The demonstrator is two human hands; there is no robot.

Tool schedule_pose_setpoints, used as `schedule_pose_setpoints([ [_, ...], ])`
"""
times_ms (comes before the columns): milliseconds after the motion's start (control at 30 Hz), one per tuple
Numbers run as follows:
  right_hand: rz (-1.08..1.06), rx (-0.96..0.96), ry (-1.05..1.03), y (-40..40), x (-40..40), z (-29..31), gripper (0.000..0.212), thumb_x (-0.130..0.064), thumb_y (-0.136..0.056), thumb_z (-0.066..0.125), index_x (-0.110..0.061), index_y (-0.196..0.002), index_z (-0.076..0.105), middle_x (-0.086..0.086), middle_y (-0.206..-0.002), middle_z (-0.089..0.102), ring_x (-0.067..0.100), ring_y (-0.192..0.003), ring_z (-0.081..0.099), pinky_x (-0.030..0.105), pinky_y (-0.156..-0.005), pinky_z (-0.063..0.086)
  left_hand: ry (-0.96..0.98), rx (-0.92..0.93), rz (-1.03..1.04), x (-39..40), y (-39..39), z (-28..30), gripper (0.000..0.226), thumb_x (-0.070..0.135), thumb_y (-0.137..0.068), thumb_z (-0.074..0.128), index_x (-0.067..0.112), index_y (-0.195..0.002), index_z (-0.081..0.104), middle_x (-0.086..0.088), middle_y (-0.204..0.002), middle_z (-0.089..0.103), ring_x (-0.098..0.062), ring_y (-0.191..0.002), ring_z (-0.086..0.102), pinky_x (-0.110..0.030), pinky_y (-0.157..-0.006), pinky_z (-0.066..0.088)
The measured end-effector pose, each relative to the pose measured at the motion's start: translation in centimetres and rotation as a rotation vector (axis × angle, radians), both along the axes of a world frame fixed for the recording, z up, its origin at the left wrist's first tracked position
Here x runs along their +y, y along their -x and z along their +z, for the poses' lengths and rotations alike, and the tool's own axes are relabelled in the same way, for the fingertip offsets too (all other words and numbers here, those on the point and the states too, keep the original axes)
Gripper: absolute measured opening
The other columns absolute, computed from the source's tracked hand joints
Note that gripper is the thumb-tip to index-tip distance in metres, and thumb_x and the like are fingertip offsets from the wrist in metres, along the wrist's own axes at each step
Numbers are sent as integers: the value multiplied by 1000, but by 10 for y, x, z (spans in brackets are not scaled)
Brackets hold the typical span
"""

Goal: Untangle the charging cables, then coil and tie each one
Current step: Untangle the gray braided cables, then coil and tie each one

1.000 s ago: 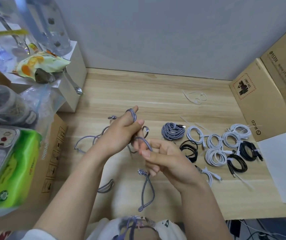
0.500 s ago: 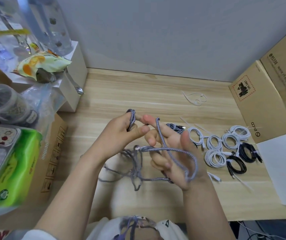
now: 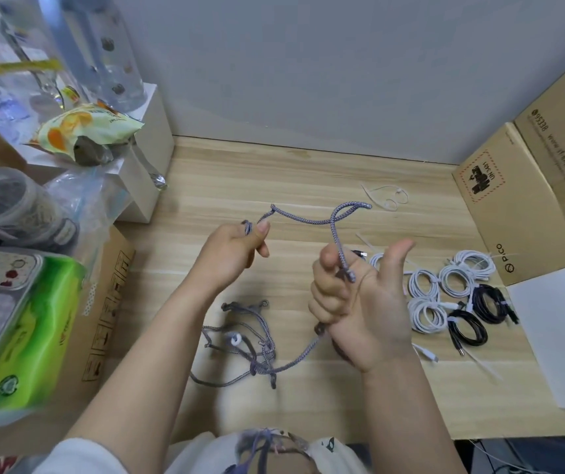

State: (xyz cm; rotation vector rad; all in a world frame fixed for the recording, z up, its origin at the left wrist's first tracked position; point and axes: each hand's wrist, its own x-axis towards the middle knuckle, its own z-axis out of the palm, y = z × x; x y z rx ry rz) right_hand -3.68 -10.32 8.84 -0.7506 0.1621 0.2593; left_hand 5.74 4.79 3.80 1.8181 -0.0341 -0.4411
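1. At the far left a green pack (image 3: pixel 24 336) and a cardboard box (image 3: pixel 103 302) sit off the working area, with a jar (image 3: pixel 11 203) and a snack bag (image 3: pixel 82 131) stacked behind them, probably pushed aside to leave the bench (image 3: pixel 240 172) free for cable work.
2. The left hand (image 3: pixel 229 254) is raised above the bench, fingers curled, pinching one end of the grey cable (image 3: pixel 308 222) between thumb and forefinger. That looks like an anchor, so the strand can be drawn taut.
3. From that pinch the cable arcs across the gap, crosses itself in a small loop at the top, and drops to the right hand.
4. Below and between the forearms, the rest of the cable lies on the bench as a loose tangle (image 3: pixel 250 343); a strand runs from it up to the right hand, so untangling seems unfinished.
5. The right hand (image 3: pixel 356 302) faces palm up, fingers curled round the strand, thumb stuck out. It likely acts as a guide for feeding the cable through.
6. Further right, white coils (image 3: pixel 428 295) and black coils (image 3: pixel 479 316) lie grouped near each other, apparently finished ones parked out of the way.
7. White ties (image 3: pixel 387 200) rest at the back, within reach.
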Motion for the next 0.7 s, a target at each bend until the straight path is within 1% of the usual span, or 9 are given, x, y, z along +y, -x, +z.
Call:
schedule_pose_setpoints([
  [67, -103, -14, 105, -5, 0, -4, 55, -74, -64, 61, -21, -55, 50, -10, -47, 28, 5, -40, 12, 20, -39, 9, 14, 132, -89, 0, 0, 0, 51, 41, -96, 48, 11, -55, 53, 7, -34, 30, -7, -31, 23, -19, -37, 17],
  [100, -168, 12, 207, -7, -2, -7, 51, -65, -68, 65, -22, -51, 44, -10, -46, 26, 4, -39, 13, 21, -40, 7, 42, 214, -157, 1, 0, 1, 53, 40, -96, 44, 14, -50, 51, 6, -34, 28, -8, -31, 19, -18, -36, 13],
  [167, -290, 79, 385, -13, -6, -12, 48, -43, -86, 56, -21, -48, 36, -8, -44, 25, 4, -37, 16, 22, -42, 9, 214, 454, -311, 6, 1, 2, 55, 44, -92, 40, 21, -43, 45, 7, -36, 23, -8, -32, 13, -18, -37, 13],
  [200, -334, 104, 431, -16, -9, -15, 47, -31, -92, 51, -19, -50, 34, -7, -44, 27, 5, -37, 19, 22, -42, 12, 401, 607, -405, 9, 0, 2, 51, 45, -91, 39, 23, -45, 44, 9, -38, 23, -8, -33, 13, -19, -36, 16],
  [267, -349, 152, 478, -22, -14, -21, 45, -21, -97, 46, -16, -54, 34, -5, -45, 33, 8, -39, 26, 21, -43, 21, 955, 851, -596, 13, -2, 3, 42, 37, -98, 34, 22, -60, 42, 8, -43, 23, -10, -36, 16, -23, -40, 24],
  [333, -291, 188, 532, -24, -16, -25, 41, -20, -97, 46, -13, -57, 41, -2, -48, 43, 11, -40, 32, 23, -44, 28, 1383, 943, -642, 16, -2, 7, 36, 30, -103, 30, 18, -70, 39, 5, -45, 18, -12, -38, 14, -27, -42, 20],
  [433, -239, 222, 570, -26, -15, -31, 31, -13, -97, 47, -3, -69, 57, 2, -53, 53, 9, -37, 38, 21, -39, 32, 1580, 840, -437, 18, -5, 14, 32, 28, -101, 32, 17, -72, 41, 5, -45, 18, -12, -39, 13, -26, -43, 15],
  [533, -166, 250, 656, -26, -13, -36, 22, -6, -96, 46, 0, -81, 62, 1, -54, 46, 5, -34, 33, 18, -37, 24, 1674, 776, -142, 21, -7, 20, 26, 21, -98, 36, 12, -75, 44, 0, -49, 24, -14, -42, 17, -29, -48, 25],
  [700, 172, 279, 885, -16, -12, -28, 27, -13, -96, 49, -10, -74, 64, -8, -41, 35, 4, -36, 21, 18, -40, 13, 1794, 705, 475, 14, -24, 21, 17, 3, -91, 41, -6, -86, 54, -5, -49, 34, -22, -38, 35, -31, -43, 43],
])
